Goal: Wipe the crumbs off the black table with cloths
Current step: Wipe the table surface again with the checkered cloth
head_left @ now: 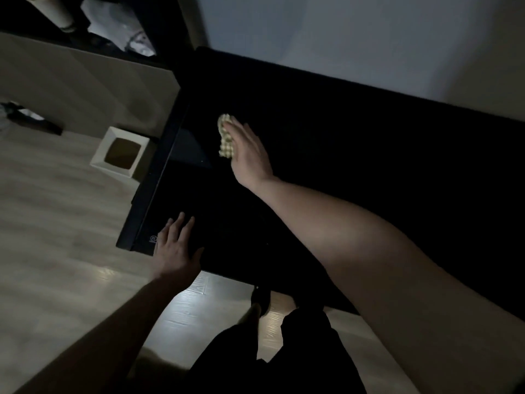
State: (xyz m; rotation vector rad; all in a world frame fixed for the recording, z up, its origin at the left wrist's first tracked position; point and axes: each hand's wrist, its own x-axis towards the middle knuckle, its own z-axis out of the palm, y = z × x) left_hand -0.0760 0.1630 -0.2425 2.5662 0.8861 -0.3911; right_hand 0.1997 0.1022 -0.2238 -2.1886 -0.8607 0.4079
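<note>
The black table [355, 132] runs from the lower left to the upper right of the dim head view. A pale checked cloth [225, 137] lies bunched on its left part, close to the left edge. My right hand [248, 150] presses flat on the cloth, fingers stretched over it, arm reaching in from the lower right. My left hand [176, 245] rests flat on the table's near left corner, fingers spread, holding nothing. Crumbs are too small and the surface too dark to make out.
A white square bin [120, 152] stands on the pale wood floor just left of the table. A wall lies behind the table. My dark-clad legs [272, 351] stand at the table's near edge. Dark clutter sits at the upper left.
</note>
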